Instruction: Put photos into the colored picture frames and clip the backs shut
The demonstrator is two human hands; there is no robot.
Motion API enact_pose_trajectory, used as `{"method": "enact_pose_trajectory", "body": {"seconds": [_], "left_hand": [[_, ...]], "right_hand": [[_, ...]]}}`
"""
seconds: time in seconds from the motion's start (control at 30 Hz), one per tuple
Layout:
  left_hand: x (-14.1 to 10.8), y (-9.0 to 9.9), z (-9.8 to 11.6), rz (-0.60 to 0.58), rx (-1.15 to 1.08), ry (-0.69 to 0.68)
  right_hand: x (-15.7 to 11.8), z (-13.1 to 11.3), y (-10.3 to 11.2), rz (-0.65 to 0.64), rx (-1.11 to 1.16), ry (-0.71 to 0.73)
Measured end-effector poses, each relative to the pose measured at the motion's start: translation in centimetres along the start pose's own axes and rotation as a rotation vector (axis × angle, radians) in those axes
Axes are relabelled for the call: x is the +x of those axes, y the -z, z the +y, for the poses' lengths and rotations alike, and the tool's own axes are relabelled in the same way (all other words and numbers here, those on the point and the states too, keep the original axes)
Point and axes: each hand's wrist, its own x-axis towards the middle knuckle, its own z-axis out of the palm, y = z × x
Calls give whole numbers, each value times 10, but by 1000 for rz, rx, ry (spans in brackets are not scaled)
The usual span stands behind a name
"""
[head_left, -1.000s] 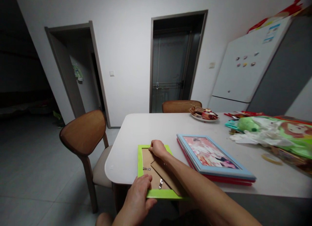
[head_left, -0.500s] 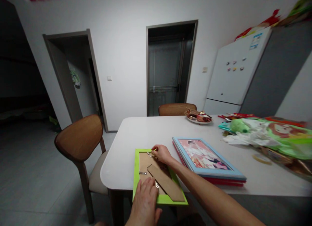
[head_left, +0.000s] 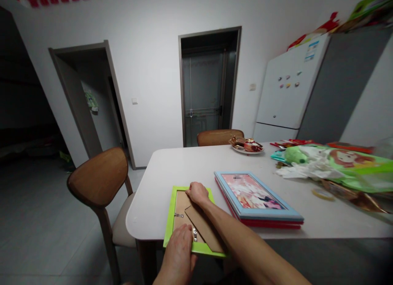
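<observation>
A lime-green picture frame (head_left: 169, 219) lies face down at the table's near edge, its brown backing board (head_left: 180, 201) and folded stand leg (head_left: 205, 231) facing up. Small metal clips (head_left: 179, 215) show on the left and near sides. My left hand (head_left: 178, 250) holds the near left part, fingers together over the board and thumb beyond the near edge. At the far edge my right hand (head_left: 198, 193) is closed, its curled fingertips pressed down on the board. Whatever lies under those fingertips is hidden. My right forearm covers the frame's right side.
Right of the frame lies a stack of picture frames (head_left: 258, 195), a light blue one on top of red. Farther off are a plate of items (head_left: 246, 145), a green plastic bag (head_left: 353, 162) and a tape roll (head_left: 323, 195). Wooden chairs (head_left: 101, 176) stand at the table's left and far sides.
My right hand's fingers have curled tighter at the far edge and now cover the clip seen there before. My left hand's fingers have drawn closer together. The view has shifted slightly.
</observation>
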Motion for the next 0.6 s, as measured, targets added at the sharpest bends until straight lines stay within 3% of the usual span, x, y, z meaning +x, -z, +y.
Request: {"method": "enact_pose_trajectory", "body": {"seconds": [0.23, 0.4, 0.53, 0.6], "left_hand": [[4, -10, 6, 78, 108, -79], [14, -18, 8, 151, 122, -173], [23, 18, 6, 398, -120, -146], [29, 44, 10, 562, -363, -34]], "right_hand": [[-6, 4, 15, 15, 212, 63], [-23, 21, 54, -7, 459, 111], [-56, 33, 87, -10, 921, 18], [-79, 31, 87, -130, 1144, -54]]}}
